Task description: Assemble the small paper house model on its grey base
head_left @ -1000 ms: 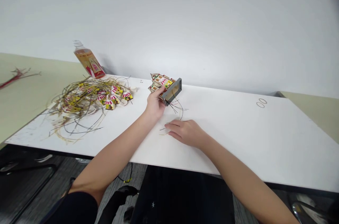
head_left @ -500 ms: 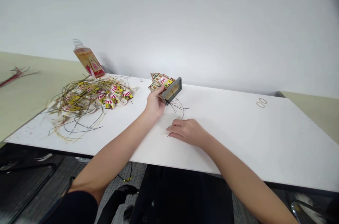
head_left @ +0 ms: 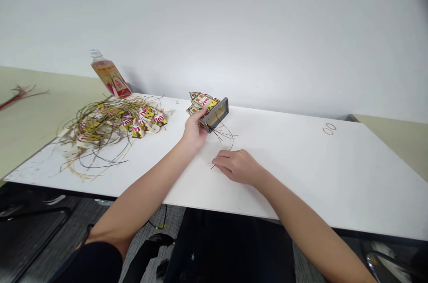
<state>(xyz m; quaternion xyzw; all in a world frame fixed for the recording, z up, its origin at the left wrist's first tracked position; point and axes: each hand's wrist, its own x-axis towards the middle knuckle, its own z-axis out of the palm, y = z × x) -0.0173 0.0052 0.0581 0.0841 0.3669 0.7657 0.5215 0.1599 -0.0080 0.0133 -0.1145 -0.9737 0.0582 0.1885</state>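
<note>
My left hand is closed around a small model house, tilted so the hollow underside of its grey base faces right and toward me. Several thin dark wires stick out of that base. One longer wire curves down from it to my right hand, which pinches it just above the table. The wire's end pokes out past my fingertips on the left. The thumb and fingers of my right hand are pressed together.
At the left lies a tangled heap of wires with small printed house pieces. Behind it a bottle of amber liquid leans. Two thin rings lie at the right of the white table. Red wires rest far left.
My right hand's fingers have closed more tightly on the wire, and less of its end sticks out. My left hand and the model house hold nearly the same place.
</note>
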